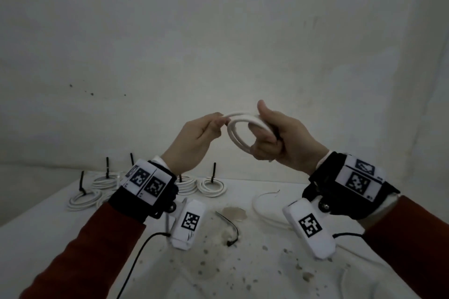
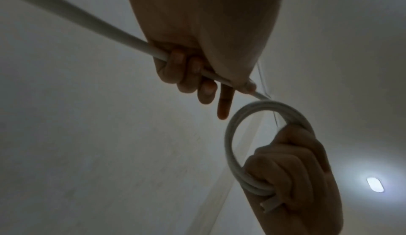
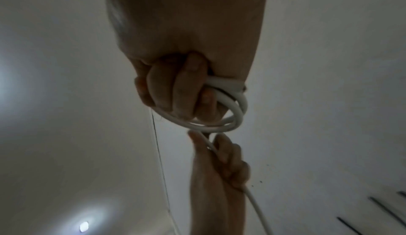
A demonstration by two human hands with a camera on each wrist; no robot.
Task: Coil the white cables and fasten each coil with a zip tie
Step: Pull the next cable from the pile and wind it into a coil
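Observation:
Above the table, my right hand [image 1: 266,137] grips a small coil of white cable [image 1: 234,135], fingers curled through its loops and thumb up. My left hand [image 1: 218,121] pinches the same cable just left of the coil. In the left wrist view the left hand [image 2: 191,72] holds the straight cable run [image 2: 87,25], which leads into the coil [image 2: 230,134] in the right hand [image 2: 292,166]. In the right wrist view the right hand [image 3: 182,89] clutches the coil [image 3: 236,115], and the left hand [image 3: 219,160] holds the cable tail [image 3: 257,204] below it.
Several finished white coils with upright black zip ties [image 1: 211,185] [image 1: 104,181] [image 1: 81,199] lie at the back left of the stained white table [image 1: 243,274]. A loose black zip tie [image 1: 228,226] and another loose white cable [image 1: 262,211] lie near the middle. A wall stands close behind.

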